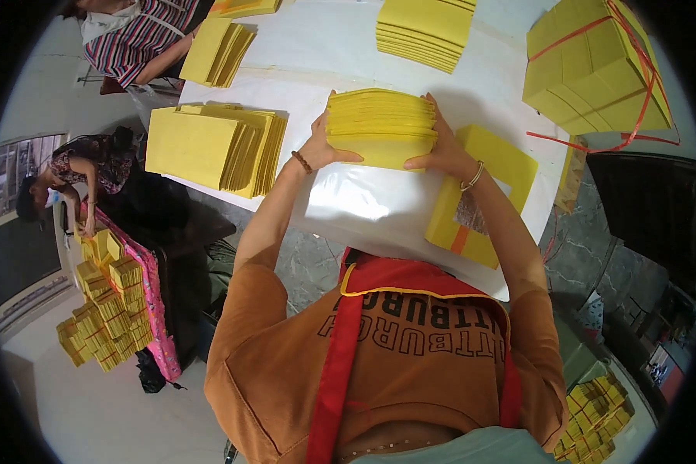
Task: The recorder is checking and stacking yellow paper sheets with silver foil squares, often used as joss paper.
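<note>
- While both hands clamp it, the yellow paper stack (381, 127) stands on the white surface (363, 205), mid-table.
- Left hand (321, 147) grips its left end, fingers wrapped over the edge.
- Right hand (443, 147) grips its right end.
- Stack: thick, bright yellow sheets, edges roughly squared, layered lines showing on the near face.
- Fanned yellow pile (216, 147) lies to the left; strapped yellow bundle (591, 69) sits far right.

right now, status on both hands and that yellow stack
Left hand and right hand clamp the yellow paper stack, one each end. Stack on white table. Nothing obstructing.
</note>
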{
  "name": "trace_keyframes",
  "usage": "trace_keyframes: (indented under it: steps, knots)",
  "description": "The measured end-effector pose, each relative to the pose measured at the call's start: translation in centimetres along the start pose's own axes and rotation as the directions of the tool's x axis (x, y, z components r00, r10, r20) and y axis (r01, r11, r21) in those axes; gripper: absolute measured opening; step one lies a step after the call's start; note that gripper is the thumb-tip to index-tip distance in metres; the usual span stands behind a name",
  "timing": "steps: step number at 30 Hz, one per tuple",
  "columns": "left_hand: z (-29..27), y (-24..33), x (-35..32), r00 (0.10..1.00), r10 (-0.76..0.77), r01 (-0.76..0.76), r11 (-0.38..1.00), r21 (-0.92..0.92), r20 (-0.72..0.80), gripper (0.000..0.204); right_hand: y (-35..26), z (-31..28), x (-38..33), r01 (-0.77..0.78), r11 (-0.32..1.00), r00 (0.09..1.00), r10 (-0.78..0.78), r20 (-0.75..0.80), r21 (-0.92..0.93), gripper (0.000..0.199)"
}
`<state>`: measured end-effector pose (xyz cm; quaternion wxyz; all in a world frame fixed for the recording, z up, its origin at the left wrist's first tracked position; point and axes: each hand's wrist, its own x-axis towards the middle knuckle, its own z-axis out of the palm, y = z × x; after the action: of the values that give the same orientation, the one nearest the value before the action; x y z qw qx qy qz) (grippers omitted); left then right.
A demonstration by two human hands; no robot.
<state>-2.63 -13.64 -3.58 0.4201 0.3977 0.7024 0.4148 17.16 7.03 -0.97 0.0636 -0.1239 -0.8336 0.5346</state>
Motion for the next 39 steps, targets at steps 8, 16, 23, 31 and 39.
trace_keyframes:
  steps: [8,16,23,31,39]
  knots:
    - [0.1,1.8,-0.3,0.987,0.102,-0.107,0.994,-0.029,-0.126,0.1,-1.6,1.2,0.8,-0.139,0.84,0.976,0.204,-0.069,0.525,0.079]
    - [2.4,6.8,-1.9,0.851,0.222,-0.523,0.287,-0.803,-0.476,0.124,-3.1,4.2,0.4,-0.069,0.284,0.966,0.26,-0.007,0.956,0.062]
    - [2.0,6.6,-1.2,0.919,0.17,-0.277,0.92,-0.276,-0.356,0.107,-2.0,3.8,0.3,-0.053,0.353,0.983,0.185,-0.014,0.934,0.088]
    - [2.9,3.6,-0.7,0.969,0.161,-0.198,0.959,-0.202,-0.188,0.131,-3.1,0.6,2.4,-0.117,0.851,0.985,0.032,0.171,0.512,0.133]
    - [2.9,4.3,-1.5,0.978,0.169,-0.169,0.986,0.012,-0.122,0.141,-3.8,1.3,0.4,-0.096,0.825,0.987,0.006,0.162,0.557,0.139]
